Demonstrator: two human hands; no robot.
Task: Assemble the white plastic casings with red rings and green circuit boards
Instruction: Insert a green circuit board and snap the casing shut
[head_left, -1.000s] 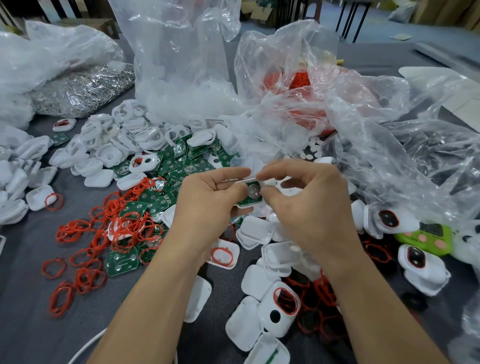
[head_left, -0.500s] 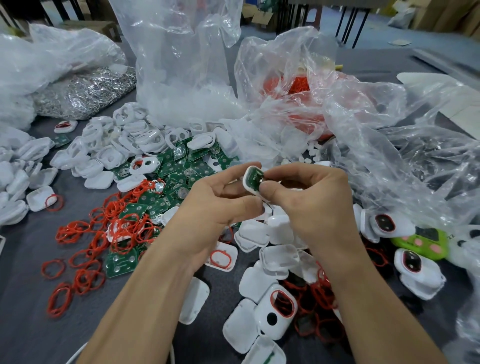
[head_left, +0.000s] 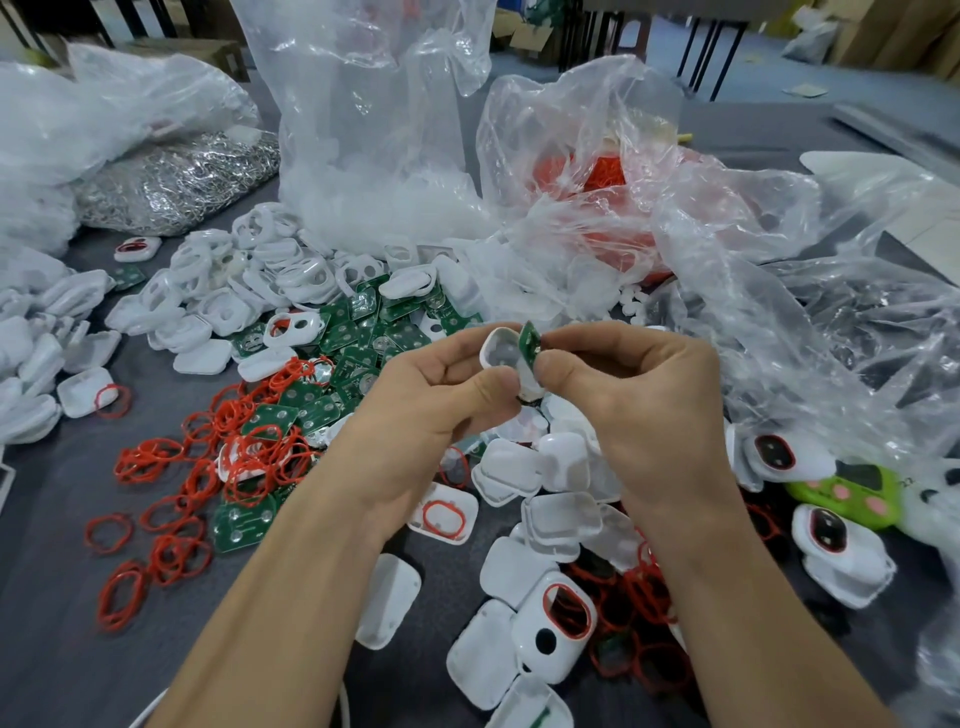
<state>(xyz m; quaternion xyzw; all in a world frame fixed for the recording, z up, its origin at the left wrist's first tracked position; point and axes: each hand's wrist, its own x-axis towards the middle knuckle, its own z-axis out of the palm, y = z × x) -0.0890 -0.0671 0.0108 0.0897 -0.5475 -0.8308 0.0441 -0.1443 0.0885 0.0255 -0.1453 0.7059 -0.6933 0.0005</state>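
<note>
- A white casing (head_left: 498, 353) is pinched by the left hand (head_left: 447, 395), with the thumb and fingers curled round its edge.
- A green circuit board (head_left: 530, 340) is pinched by the right hand (head_left: 639, 405), between the thumb and first finger.
- The board is held up on its edge, right beside the open side of the casing. It is not lying flat inside yet.
- So this piece is judged to be only half made. The board has to be pushed in flat.
- Whether a red ring sits in this casing cannot be told.
- Near the hands, a casing with a ring fitted (head_left: 558, 623) is seen on the bench (head_left: 52, 519), and a few more like it are on the right.
- To the left, loose green boards (head_left: 363, 332), red rings (head_left: 244, 452) and empty white casings (head_left: 249, 280) are heaped up.
- Only a few pieces look done, so a lot of work is judged to be left.
- Further back, big clear plastic bags (head_left: 363, 130) are piled up.
</note>
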